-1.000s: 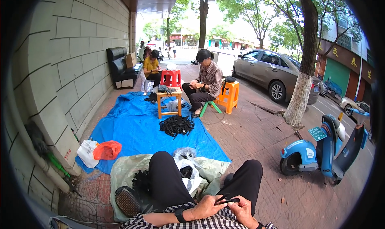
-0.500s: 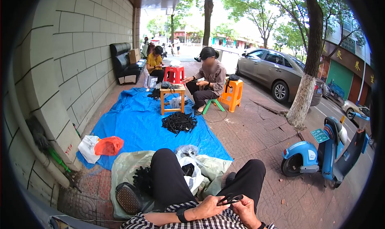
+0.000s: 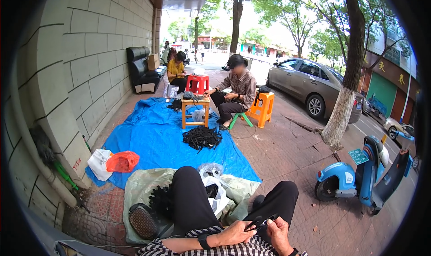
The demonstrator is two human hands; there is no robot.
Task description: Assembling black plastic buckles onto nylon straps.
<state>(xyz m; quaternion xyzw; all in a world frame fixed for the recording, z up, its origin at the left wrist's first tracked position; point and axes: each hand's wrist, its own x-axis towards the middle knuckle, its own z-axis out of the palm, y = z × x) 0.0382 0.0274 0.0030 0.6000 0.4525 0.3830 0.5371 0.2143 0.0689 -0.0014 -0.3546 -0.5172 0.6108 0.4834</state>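
Low in front of my lap, both hands are closed on a small black strap-like piece [image 3: 257, 223]. Its exact kind is too small to make out. My left hand [image 3: 235, 233], with a dark band on the wrist, pinches one end. The fingers of my right hand [image 3: 279, 234] hold the other end, where a small pale spot shows. Beside my left leg lies a bunch of black pieces [image 3: 161, 201] on a pale woven sheet [image 3: 137, 187]. Between my knees sits a white plastic bag [image 3: 220, 201] with black material inside.
A blue tarp [image 3: 139, 141] ahead carries a black pile [image 3: 202, 138], a wooden stool [image 3: 195, 103] and a red bag [image 3: 122, 161]. Two people sit working beyond, near red [image 3: 197, 83] and orange stools [image 3: 260, 107]. A blue scooter [image 3: 339, 177] stands at right.
My right fingers have shifted on the black piece, and its right end is turned differently. My left hand stays almost in place. The view has tilted slightly.
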